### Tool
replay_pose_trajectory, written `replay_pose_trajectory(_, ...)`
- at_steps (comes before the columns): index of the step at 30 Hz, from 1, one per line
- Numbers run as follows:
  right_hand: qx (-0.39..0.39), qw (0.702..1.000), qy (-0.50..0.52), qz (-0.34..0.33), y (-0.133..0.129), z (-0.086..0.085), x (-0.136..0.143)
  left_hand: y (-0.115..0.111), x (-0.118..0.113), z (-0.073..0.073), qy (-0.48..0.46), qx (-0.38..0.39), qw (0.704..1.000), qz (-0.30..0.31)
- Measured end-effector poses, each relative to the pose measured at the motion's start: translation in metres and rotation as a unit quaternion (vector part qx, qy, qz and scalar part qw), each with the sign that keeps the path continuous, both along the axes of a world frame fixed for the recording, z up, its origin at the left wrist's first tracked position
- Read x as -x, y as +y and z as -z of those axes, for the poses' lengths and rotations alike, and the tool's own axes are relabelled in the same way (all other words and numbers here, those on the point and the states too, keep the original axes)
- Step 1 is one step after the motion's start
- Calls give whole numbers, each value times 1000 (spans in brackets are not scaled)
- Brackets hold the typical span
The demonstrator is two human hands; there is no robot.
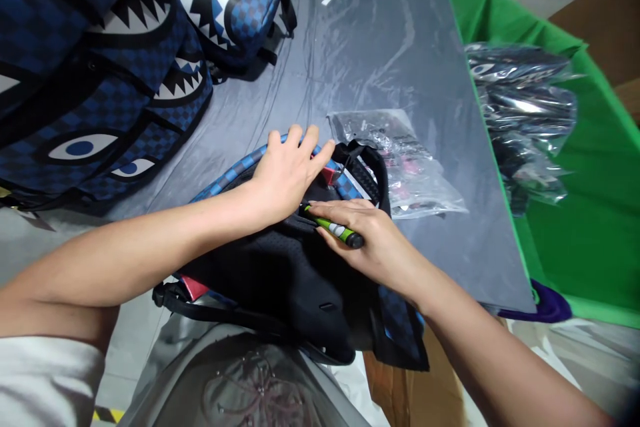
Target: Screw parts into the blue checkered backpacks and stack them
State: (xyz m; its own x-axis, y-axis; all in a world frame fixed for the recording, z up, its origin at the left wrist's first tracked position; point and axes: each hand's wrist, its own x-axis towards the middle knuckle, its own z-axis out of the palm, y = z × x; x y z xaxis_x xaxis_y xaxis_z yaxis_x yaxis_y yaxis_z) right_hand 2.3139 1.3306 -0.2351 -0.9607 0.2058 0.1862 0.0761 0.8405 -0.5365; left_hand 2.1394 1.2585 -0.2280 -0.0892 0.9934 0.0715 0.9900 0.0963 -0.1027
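Right hand (377,243) has the green marker (335,228) gripped, its long axis slanting from the fingertips back toward the palm, front end up by the left hand (283,180), which is open, fingers spread on the backpack (280,280). Right's the nearer one, obviously lol. Count: one marker, one backpack under the hands

We counted two hands, one left hand (285,177) and one right hand (367,230), one green pen-like tool (340,232), one black-backed bag (280,273), one clear packet (425,180), one grey table (380,73), one green container (575,260), three wrapped bundles (533,107) and at least two shark-print bags (245,0), their exact number unclear.
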Motion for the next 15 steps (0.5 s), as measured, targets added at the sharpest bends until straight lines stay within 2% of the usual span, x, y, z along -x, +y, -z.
replay_pose_trajectory(5,-4,1000,-7,15,-3,-1,2,-1,2,0,-1,-1,1000,-3)
replay_pose_trajectory(15,-13,999,-29,27,-7,-3,1,-1,-2,-10,-4,51,999,-15)
